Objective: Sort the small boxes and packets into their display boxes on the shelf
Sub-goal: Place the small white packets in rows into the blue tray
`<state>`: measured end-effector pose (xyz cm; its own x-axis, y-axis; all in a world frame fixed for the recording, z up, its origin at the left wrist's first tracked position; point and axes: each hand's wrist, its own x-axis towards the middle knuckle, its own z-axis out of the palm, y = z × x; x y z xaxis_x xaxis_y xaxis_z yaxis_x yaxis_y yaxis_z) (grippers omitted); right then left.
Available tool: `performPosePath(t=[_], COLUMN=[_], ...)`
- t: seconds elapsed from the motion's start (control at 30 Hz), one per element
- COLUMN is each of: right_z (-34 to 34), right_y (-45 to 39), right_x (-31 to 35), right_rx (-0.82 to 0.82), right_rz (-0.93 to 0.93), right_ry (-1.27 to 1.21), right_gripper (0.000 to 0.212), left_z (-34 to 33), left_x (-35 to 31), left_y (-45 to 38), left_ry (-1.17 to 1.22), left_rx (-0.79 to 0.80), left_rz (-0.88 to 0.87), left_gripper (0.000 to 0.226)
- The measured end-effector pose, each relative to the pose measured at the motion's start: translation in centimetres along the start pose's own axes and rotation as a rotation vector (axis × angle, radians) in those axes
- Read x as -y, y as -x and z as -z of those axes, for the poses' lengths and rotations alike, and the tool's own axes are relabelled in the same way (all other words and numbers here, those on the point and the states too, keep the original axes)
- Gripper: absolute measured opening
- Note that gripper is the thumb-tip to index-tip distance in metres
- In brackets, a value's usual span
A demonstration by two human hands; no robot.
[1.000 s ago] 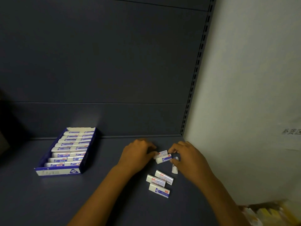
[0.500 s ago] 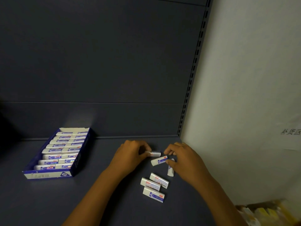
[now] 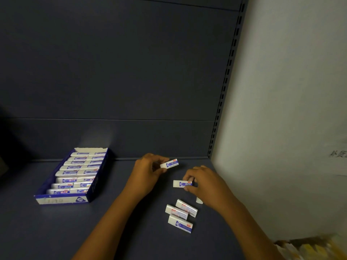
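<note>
Head view looks down on a dark blue-grey metal shelf with a pale wall at its right. At the left of the shelf stands a long blue-and-white cardboard display box, filled with rows of white packets. The left hand, fingers curled, pinches one small white-and-blue packet raised above the shelf. The right hand pinches a second white-and-blue packet between thumb and fingertips, low by the shelf. Three loose white packets lie huddled together just in front of the hands, well apart from the display box.
</note>
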<state>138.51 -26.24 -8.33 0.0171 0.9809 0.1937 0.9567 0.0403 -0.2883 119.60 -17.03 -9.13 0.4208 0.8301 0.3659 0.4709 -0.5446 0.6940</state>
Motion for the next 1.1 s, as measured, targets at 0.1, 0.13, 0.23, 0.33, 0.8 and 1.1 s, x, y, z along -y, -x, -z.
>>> performPosePath(t=[0.1, 0.13, 0.23, 0.33, 0.8, 1.1], right_z=[0.2, 0.3, 0.6, 1.0, -0.4, -3.1], right_y=[0.2, 0.2, -0.1, -0.6, -3.1, -5.9], right_x=[0.7, 0.9, 2.0, 3.7, 14.8, 21.1], right_rx=[-0.014, -0.019, -0.024, -0.047, -0.167, -0.086], right_rz=[0.012, 0.021, 0.058, 0.093, 0.231, 0.229], right_ry=[0.035, 0.045, 0.032, 0.011, -0.103, -0.097], right_gripper=[0.021, 0.021, 0.021, 0.023, 0.015, 0.023], left_z=[0.2, 0.4, 2.0, 4.4, 18.7, 23.9], left_x=[-0.1, -0.2, -0.2, 0.1, 5.4, 9.5], left_y=[0.3, 0.3, 0.6, 1.6, 7.3, 7.4], left_ry=[-0.071, -0.093, -0.137, -0.177, -0.333, -0.576], left_rx=[-0.003, -0.003, -0.035, -0.058, -0.070, 0.090], left_rz=[-0.059, -0.073, -0.097, -0.102, -0.008, 0.128], left_gripper=[0.032, 0.032, 0.032, 0.033, 0.026, 0.034])
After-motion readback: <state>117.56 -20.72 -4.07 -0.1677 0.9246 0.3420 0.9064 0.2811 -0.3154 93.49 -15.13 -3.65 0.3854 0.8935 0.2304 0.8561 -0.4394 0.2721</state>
